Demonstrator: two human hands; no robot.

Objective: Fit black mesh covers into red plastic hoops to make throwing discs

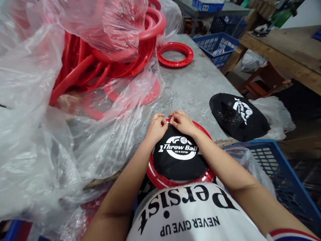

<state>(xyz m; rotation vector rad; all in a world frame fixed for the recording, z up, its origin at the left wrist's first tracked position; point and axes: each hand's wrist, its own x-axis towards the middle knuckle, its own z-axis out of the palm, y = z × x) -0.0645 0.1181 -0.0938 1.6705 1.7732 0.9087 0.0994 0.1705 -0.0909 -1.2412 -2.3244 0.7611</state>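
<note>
A red plastic ring [160, 180] lies against my body at the table's near edge. Over its opening is a round black cloth [180, 170] printed "Throw Ball" in white. My left hand [157, 128] pinches the cloth's far edge at the ring's rim, fingers closed. Close beside it, my right hand [183, 124] pinches the same edge with thumb and forefinger. The fingertips nearly meet, and the exact fastening point between them is too small to make out. To the right, another black cloth [225, 117] with the same print lies on the table.
Clear plastic bags [105, 144] with several red rings [82, 72] cover the left of the grey table [200, 83]. A single red ring [187, 60] lies at its far end. Blue crates stand at the near right [283, 167] and beyond the table [213, 40].
</note>
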